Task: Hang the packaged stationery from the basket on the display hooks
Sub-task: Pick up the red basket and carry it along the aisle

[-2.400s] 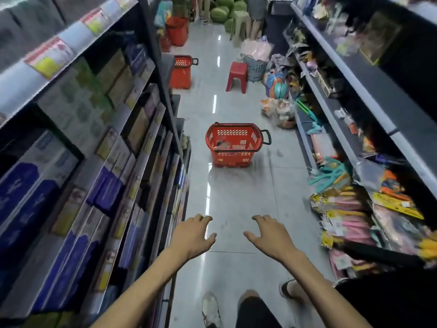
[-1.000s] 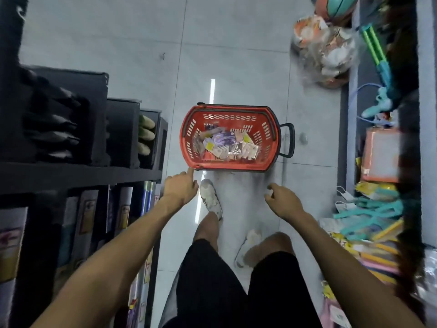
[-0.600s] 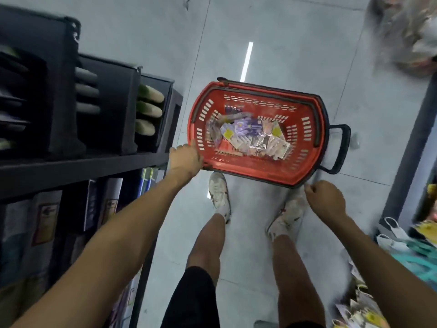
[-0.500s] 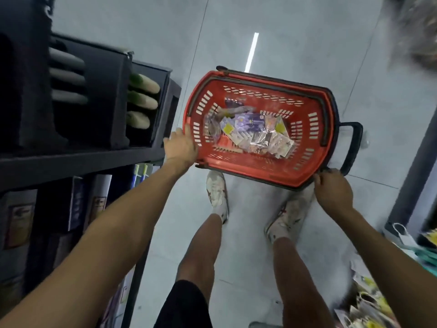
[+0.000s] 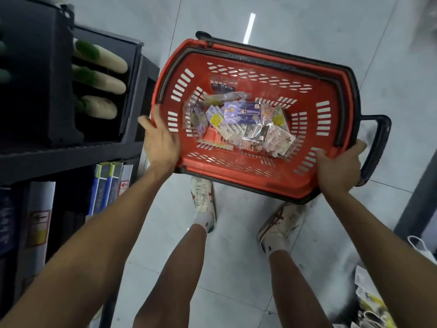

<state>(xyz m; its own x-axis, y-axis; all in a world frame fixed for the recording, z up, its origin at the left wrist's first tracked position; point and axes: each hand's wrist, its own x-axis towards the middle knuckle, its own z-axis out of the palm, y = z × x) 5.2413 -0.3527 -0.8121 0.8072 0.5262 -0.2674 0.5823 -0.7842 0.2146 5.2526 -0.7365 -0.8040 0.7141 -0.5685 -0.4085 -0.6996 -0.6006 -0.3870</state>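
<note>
Stationery packs (image 5: pixel 238 124) lie in a loose heap on the bottom of the red basket (image 5: pixel 260 178), mostly clear packets with purple, white and yellow cards, overlapping one another. On my feed I see both hands on that basket. The left hand (image 5: pixel 160 143) grips the rim at the near left corner, thumb outside the wall, though blur hides how the fingers sit. The right hand (image 5: pixel 338 166) has its fingers curled over the rim at the near right corner, just beside the black pull handle (image 5: pixel 378 147) that sticks out from the right end. Two thin black carry handles lie folded flat along the rim. The basket sits tilted in my view, its near edge just above the toes of two white shoes (image 5: pixel 203 197) on the grey tiled floor (image 5: pixel 236 268). I cannot tell whether it rests on the floor. To the left stands a dark shelf (image 5: pixel 59 159) with pale, green-tipped rolls (image 5: pixel 99 85) in a bin.
</note>
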